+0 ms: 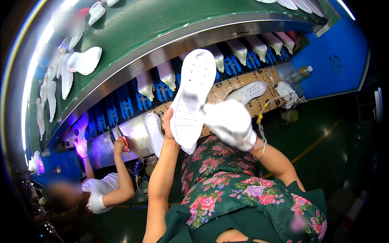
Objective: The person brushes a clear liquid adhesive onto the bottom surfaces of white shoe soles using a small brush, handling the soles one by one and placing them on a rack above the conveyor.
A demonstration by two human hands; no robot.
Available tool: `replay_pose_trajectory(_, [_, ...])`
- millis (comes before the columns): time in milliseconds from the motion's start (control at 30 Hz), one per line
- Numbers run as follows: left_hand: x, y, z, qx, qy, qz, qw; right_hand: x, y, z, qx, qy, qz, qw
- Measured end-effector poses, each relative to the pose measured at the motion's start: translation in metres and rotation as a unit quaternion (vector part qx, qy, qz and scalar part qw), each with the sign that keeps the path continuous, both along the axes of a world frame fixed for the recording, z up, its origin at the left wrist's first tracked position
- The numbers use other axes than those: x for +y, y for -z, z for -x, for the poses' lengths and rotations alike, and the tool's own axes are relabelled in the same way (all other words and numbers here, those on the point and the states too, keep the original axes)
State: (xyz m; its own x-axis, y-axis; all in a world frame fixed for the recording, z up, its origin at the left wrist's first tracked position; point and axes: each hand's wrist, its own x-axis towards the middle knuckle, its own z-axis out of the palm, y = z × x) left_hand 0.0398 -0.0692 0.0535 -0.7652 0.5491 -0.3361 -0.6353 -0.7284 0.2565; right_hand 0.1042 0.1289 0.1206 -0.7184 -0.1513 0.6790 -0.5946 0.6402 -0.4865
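Note:
My left hand grips a white shoe sole by its left edge, holding it up with its small holes at the far end. At the sole's right edge is my right hand, wrapped in a white glove or cloth and smeared by motion, so its fingers cannot be made out. A second white sole lies left of my left wrist. Beyond my right hand, a greyish-white sole with holes rests on the taped cardboard.
A metal-edged green conveyor with white shoe parts runs across the far side. Below it stand blue racks and several pale pink pieces. On the right are a bottle and white cloth. At left, a co-worker's hand holds scissors.

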Motion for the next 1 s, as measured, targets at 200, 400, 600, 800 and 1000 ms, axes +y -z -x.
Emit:
replay_pose_trajectory(200, [-0.016, 0.009, 0.001, 0.108, 0.096, 0.069, 0.987, 0.021, 0.009, -0.013, -0.227, -0.076, 0.453, 0.859])
replay_pose_trajectory(400, [0.021, -0.003, -0.013, 0.142, 0.17, 0.095, 0.97, 0.029, -0.035, 0.033, -0.087, -0.082, 0.488, 0.865])
replay_pose_trajectory(600, [0.052, -0.024, -0.031, 0.118, 0.219, 0.047, 0.967, 0.023, -0.058, 0.067, -0.083, -0.082, 0.349, 0.93])
replay_pose_trajectory(800, [0.054, -0.025, -0.033, 0.072, 0.235, -0.076, 0.966, 0.074, -0.057, 0.085, 0.019, -0.023, 0.365, 0.93])
replay_pose_trajectory(1000, [0.05, -0.032, -0.024, 0.105, 0.24, -0.138, 0.955, 0.125, -0.043, 0.034, 0.043, -0.017, 0.573, 0.818])
